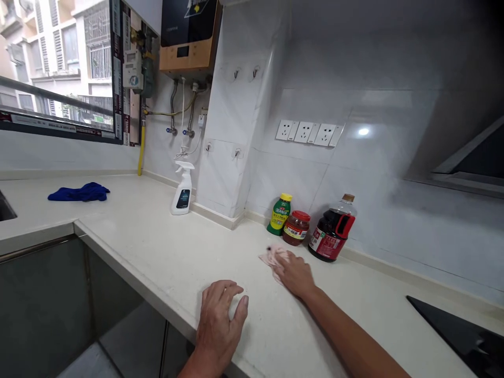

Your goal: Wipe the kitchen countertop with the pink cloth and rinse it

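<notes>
My right hand (293, 273) presses a pale pink cloth (271, 257) flat onto the white countertop (189, 257), fingers over it. A small dark spot shows at the cloth's far left edge. My left hand (222, 315) hovers over or rests at the counter's front edge, fingers bent, thumb apart, holding nothing. Just beyond the cloth, against the wall, stand a green bottle with a yellow cap (280, 214), a red-lidded jar (296, 228) and a large bottle of dark liquid with a red handle (331, 231).
A white spray bottle (182, 190) stands by the wall column. Farther left lies a blue cloth (79, 192), near a sink edge (5, 207). A black cooktop (457, 331) sits at the right, below a range hood (472, 157). A water heater (189, 39) hangs above.
</notes>
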A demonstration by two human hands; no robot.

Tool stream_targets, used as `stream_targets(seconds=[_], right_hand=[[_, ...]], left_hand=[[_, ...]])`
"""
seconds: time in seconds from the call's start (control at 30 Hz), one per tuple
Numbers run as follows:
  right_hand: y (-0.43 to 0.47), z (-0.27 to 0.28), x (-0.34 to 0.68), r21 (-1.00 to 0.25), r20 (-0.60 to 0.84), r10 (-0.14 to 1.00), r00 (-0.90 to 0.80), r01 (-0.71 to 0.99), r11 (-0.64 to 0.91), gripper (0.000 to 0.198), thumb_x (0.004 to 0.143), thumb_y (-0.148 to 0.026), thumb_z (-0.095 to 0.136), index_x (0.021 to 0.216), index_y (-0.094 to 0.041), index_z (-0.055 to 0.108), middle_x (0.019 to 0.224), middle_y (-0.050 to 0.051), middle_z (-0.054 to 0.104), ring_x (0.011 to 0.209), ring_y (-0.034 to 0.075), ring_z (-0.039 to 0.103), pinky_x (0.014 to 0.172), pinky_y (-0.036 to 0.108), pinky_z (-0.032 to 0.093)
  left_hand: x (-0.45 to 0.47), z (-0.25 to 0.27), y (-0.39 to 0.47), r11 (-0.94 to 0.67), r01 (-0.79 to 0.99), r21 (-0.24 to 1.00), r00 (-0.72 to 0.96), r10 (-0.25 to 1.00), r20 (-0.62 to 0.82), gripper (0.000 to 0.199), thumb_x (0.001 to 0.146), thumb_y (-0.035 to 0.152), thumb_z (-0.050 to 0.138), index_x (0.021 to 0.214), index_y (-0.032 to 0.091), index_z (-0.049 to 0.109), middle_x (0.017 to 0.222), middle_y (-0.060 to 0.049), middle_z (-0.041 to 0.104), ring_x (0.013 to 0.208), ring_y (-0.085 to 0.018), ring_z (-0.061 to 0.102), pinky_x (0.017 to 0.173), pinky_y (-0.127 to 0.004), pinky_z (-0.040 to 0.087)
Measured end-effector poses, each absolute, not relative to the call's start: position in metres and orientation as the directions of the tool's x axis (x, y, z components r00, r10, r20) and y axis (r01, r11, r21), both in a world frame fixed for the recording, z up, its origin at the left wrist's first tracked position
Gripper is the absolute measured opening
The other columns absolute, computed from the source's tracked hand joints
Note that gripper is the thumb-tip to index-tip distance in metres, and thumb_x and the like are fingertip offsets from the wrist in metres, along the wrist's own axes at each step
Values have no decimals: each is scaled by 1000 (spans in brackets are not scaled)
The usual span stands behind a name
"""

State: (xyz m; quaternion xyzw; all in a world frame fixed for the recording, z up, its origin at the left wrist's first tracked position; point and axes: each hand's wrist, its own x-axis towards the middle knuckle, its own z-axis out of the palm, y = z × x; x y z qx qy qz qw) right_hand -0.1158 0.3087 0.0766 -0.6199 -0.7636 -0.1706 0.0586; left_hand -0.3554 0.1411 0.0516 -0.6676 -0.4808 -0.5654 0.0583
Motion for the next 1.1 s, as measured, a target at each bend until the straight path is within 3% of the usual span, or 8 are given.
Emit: stream_targets(seconds=[0.13, 0.3, 0.43, 0.5, 0.63, 0.8, 0.97, 1.1], right_hand=[[289, 73, -186, 172, 292, 855, -429, 903, 394, 44, 99, -48, 46, 143, -44, 49, 154, 7, 40, 123, 31, 49, 97, 46, 39], [228, 59, -217, 83, 381, 644, -663, 718, 691, 43, 99, -47, 51, 141, -38, 53, 154, 9, 39, 123, 31, 44, 98, 48, 38], [198, 57, -198, 36, 412, 588, -696, 657, 753, 41, 98, -46, 53, 138, -36, 55, 152, 6, 41, 120, 27, 46, 99, 43, 39], [200, 62, -175, 44, 380, 678, -629, 745, 666, 44, 98, -46, 53, 141, -38, 52, 151, 5, 43, 120, 26, 47, 100, 41, 39], [211, 71, -99, 95, 326, 898, -294, 956, 279, 42, 101, -50, 44, 141, -41, 52, 146, 4, 47, 115, 25, 51, 97, 39, 41], [183, 64, 3, 88, 343, 939, -10, 996, -22, 46, 101, -47, 37, 142, -34, 53, 140, 12, 50, 110, 31, 53, 91, 46, 44], [130, 45, 35, 173, 354, 931, 90, 972, -160, 47, 100, -51, 37, 144, -40, 50, 144, 11, 47, 109, 35, 53, 88, 48, 44], [107, 48, -2, 165, 342, 938, 52, 980, -115, 44, 100, -49, 38, 141, -41, 53, 146, 11, 46, 110, 35, 52, 88, 49, 42]], left_hand=[[-358, 47, 144, -520, 710, 475, -177, 521, 835, 21, 98, 28, 51, 112, 22, 65, 113, -9, 68, 110, -24, 63, 92, -42, 51], [-360, 45, 146, -472, 707, 526, -218, 562, 798, 27, 98, 32, 49, 117, 24, 66, 119, -9, 67, 116, -26, 60, 97, -47, 49], [-361, 46, 146, -433, 702, 565, -216, 626, 749, 29, 97, 35, 48, 113, 24, 69, 118, -9, 68, 115, -26, 60, 97, -48, 48], [-361, 48, 146, -422, 706, 569, -203, 649, 733, 29, 97, 36, 48, 110, 24, 71, 116, -9, 68, 114, -27, 60, 97, -49, 47], [-362, 54, 144, -400, 709, 581, -168, 705, 689, 32, 97, 39, 45, 101, 24, 72, 108, -8, 71, 106, -26, 63, 94, -48, 47], [-361, 59, 142, -391, 718, 575, -126, 740, 661, 32, 97, 41, 44, 98, 24, 71, 102, -6, 73, 101, -25, 64, 93, -45, 46], [-357, 61, 141, -375, 720, 583, -124, 758, 641, 31, 97, 40, 44, 99, 24, 71, 105, -7, 72, 105, -26, 63, 95, -45, 44], [-353, 63, 140, -368, 742, 560, -72, 787, 613, 33, 99, 41, 43, 102, 24, 71, 108, -7, 72, 107, -27, 62, 97, -46, 43]])
